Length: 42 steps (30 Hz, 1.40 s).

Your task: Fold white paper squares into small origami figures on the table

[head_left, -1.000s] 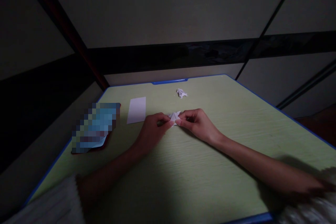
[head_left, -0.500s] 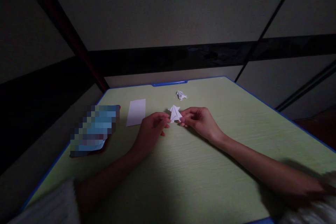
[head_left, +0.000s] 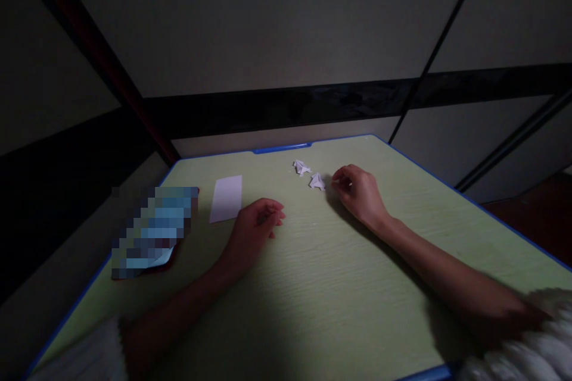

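Observation:
Two small folded white paper frogs lie close together on the pale green table (head_left: 313, 274). The farther paper frog (head_left: 301, 168) sits slightly left of the nearer paper frog (head_left: 317, 181). My right hand (head_left: 360, 193) hovers just right of the nearer one, apart from it, its fingers loosely curved around nothing. On the left, my left hand (head_left: 257, 226) rests over the table with bent, slightly parted fingers and holds nothing. A blank white sheet of paper (head_left: 226, 197) lies flat just beyond and left of that hand.
A tablet-like flat thing with a dark red edge (head_left: 167, 256), its face blurred out, lies at the table's left side. Blue edging (head_left: 282, 147) runs around the tabletop. Behind it stands a pale panelled wall (head_left: 268, 30) with a dark band.
My right hand has let go of a paper frog, now lying near the other one, and has moved away to the right. My left hand has drawn back slightly. The view has shifted a little.

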Motion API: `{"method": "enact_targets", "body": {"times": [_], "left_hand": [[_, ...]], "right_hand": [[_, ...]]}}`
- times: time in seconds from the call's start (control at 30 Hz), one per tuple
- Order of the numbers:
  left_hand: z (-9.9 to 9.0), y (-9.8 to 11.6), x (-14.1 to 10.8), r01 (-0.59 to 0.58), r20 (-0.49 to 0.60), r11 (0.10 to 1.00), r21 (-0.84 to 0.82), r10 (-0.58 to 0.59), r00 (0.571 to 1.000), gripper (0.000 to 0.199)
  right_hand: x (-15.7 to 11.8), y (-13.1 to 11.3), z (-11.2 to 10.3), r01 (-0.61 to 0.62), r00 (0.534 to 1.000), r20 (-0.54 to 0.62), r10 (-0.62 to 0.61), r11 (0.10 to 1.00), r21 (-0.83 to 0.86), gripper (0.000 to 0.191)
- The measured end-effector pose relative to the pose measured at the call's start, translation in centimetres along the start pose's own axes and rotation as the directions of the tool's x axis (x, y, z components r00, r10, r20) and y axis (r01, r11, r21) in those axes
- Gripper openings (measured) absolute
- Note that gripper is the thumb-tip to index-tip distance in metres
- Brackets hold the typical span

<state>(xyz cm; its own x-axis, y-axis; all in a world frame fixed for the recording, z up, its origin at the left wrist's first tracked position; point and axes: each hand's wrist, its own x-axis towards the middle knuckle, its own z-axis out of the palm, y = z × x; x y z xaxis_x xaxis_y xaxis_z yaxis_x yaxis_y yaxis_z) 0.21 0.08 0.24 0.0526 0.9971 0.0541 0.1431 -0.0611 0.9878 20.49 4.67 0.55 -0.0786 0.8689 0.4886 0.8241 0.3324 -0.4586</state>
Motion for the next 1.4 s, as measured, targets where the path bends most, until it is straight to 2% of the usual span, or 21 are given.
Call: {"method": "enact_targets", "body": {"times": [0.03, 0.1, 0.17, 0.23, 0.37, 0.5, 0.73, 0.87, 1.13, 1.4], "left_hand": [[0.0, 0.0, 0.0, -0.002, 0.010, 1.000, 0.002, 0.002, 1.000, 0.009], [0.0, 0.0, -0.1, 0.003, 0.022, 1.000, 0.013, -0.003, 1.000, 0.008], [-0.1, 0.0, -0.1, 0.012, 0.027, 1.000, 0.027, -0.012, 1.000, 0.008], [-0.2, 0.0, -0.1, 0.008, 0.034, 0.999, 0.033, -0.009, 0.999, 0.007], [-0.2, 0.0, -0.1, -0.005, 0.038, 0.999, 0.052, 0.003, 0.999, 0.008], [-0.1, 0.0, -0.1, -0.003, 0.037, 0.998, 0.070, 0.001, 0.999, 0.008], [-0.1, 0.0, -0.1, -0.006, 0.048, 0.995, 0.097, 0.002, 0.999, 0.008], [0.0, 0.1, -0.2, -0.007, 0.050, 0.994, 0.112, 0.002, 0.999, 0.007], [0.0, 0.2, 0.0, 0.001, 0.049, 0.993, 0.117, -0.007, 0.999, 0.008], [-0.1, 0.2, -0.2, 0.003, 0.048, 0.992, 0.128, -0.009, 0.999, 0.008]], "right_hand": [[-0.2, -0.2, -0.2, 0.029, 0.999, 0.016, -0.029, 0.999, -0.028, 0.015], [-0.7, -0.7, -0.4, 0.122, 0.985, 0.126, -0.114, 0.991, -0.060, 0.020], [-1.3, -1.2, -0.4, 0.219, 0.945, 0.271, -0.184, 0.970, -0.103, 0.023], [-1.6, -1.5, -0.4, 0.262, 0.915, 0.358, -0.188, 0.950, -0.171, 0.025], [-1.8, -1.7, -0.4, 0.219, 0.932, 0.348, -0.102, 0.923, -0.316, 0.025], [-1.9, -2.1, -0.7, 0.246, 0.917, 0.388, -0.092, 0.896, -0.370, 0.029], [-2.4, -3.0, -0.9, 0.255, 0.906, 0.422, -0.030, 0.833, -0.490, 0.054], [-2.2, -2.8, -0.9, 0.259, 0.899, 0.436, -0.022, 0.831, -0.493, 0.059], [-2.1, -2.6, -0.8, 0.251, 0.895, 0.446, -0.018, 0.847, -0.469, 0.056], [-1.7, -2.3, -0.3, 0.184, 0.929, 0.370, 0.013, 0.851, -0.491, 0.063]]}}
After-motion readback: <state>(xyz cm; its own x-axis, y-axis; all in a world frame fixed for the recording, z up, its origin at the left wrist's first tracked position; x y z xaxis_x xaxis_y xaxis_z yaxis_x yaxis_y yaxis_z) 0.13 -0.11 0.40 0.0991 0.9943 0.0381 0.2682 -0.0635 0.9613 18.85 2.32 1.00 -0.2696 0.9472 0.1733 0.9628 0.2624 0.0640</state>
